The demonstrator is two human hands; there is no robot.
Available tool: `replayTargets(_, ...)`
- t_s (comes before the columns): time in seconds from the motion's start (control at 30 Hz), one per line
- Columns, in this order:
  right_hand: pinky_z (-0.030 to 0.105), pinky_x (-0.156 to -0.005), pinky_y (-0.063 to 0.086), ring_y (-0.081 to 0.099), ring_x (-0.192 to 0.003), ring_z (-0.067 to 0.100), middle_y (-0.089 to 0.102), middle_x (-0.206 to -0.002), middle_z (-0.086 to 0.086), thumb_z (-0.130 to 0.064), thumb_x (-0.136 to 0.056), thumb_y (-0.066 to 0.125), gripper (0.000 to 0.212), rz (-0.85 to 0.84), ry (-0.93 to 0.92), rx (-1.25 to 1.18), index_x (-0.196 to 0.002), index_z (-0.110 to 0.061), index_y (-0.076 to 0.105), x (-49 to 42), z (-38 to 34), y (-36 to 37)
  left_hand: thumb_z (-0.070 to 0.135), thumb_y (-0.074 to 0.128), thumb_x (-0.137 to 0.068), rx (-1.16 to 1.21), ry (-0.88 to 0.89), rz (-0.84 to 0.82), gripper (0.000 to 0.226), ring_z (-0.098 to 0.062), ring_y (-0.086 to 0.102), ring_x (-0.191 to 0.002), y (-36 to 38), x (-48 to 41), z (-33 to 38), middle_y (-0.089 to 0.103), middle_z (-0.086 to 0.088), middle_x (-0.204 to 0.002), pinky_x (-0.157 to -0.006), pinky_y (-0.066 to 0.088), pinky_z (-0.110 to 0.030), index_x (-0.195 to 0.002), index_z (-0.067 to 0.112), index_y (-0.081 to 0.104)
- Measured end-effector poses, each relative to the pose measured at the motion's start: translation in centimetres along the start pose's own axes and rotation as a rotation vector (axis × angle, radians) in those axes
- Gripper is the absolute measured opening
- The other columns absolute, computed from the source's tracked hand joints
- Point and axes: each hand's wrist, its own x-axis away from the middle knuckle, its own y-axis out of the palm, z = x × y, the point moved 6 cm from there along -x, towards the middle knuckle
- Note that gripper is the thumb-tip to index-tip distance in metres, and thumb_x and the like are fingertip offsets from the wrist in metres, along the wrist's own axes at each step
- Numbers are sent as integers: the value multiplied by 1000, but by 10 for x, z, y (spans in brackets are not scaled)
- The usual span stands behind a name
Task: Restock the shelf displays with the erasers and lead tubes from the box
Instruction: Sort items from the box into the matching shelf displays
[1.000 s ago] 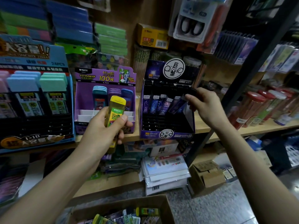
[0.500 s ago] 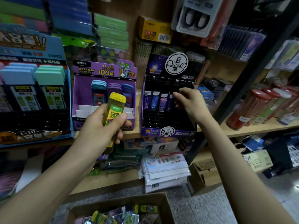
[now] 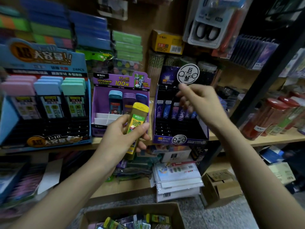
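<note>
Head view: we are mid-restock, one yellow-capped lead tube [image 3: 137,118] waiting to be slotted.
Our left hand [image 3: 118,141] grips the tube, thumb on its label; the purple display [image 3: 101,103] stands just beyond those fingertips, so next we judge a short reach and a drop into a free slot. Our right hand [image 3: 203,103] hovers before the dark display [image 3: 163,128], fingers loosely curled; blur hides whether they pinch anything. The box [image 3: 175,210] sits below both wrists.
</note>
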Motion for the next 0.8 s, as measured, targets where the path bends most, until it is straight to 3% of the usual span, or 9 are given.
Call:
replayTargets(0.1,17,-47,44,53,-57,7,58,-68,2,-29,-92,55,24,-346,98,-237,-86,-9,64,26,-17,59,12,63,-85,-19,-8,-27,11,-11,57,-43,5,2,-1,65,-3,-58,-40,46,-19,-94,12,57)
replayTargets(0.17,19,-46,46,54,-54,14,60,-69,8,-19,-90,61,18,-434,120,-296,-93,-2,61,39,-19,84,7,60,-87,-31,-17,-41,12,-11,56,-42,7,4,-1,65,-2,-56,-39,45,-18,-95,11,54)
replayTargets(0.27,23,-46,50,58,-54,21,63,-71,8,-14,-87,64,14,-400,153,-378,-97,-4,61,45,-18,91,8,59,-89,-52,-31,-47,11,-10,56,-42,4,9,1,64,0,-56,-38,44,-18,-97,10,51)
replayTargets(0.37,17,-42,44,57,-49,7,62,-67,2,-9,-85,65,6,-275,118,-459,-90,-11,61,39,-21,89,19,56,-91,-75,-9,-53,8,-11,55,-43,-8,14,7,66,0,-60,-37,41,-19,-96,14,52)
replayTargets(0.53,18,-42,46,56,-48,9,63,-63,2,-6,-87,62,4,-164,15,-526,-89,-9,60,14,-41,92,30,40,-97,-84,40,144,26,-11,52,-39,-69,18,19,65,-6,-64,-34,37,-20,-88,8,51)
replayTargets(0.67,21,-47,51,58,-50,10,63,-74,7,-5,-89,60,12,-149,-116,-410,-93,-16,59,-15,-63,90,28,38,-99,-82,5,278,26,-8,43,-34,-116,20,23,65,-3,-58,-35,35,-17,-88,8,52)
replayTargets(0.8,20,-52,52,60,-57,10,63,-74,1,-5,-92,55,20,-181,-166,-263,-93,-25,60,-26,-55,70,33,39,-98,-74,-7,284,27,-7,43,-37,-127,22,24,67,-1,-61,-38,38,-19,-94,11,54)
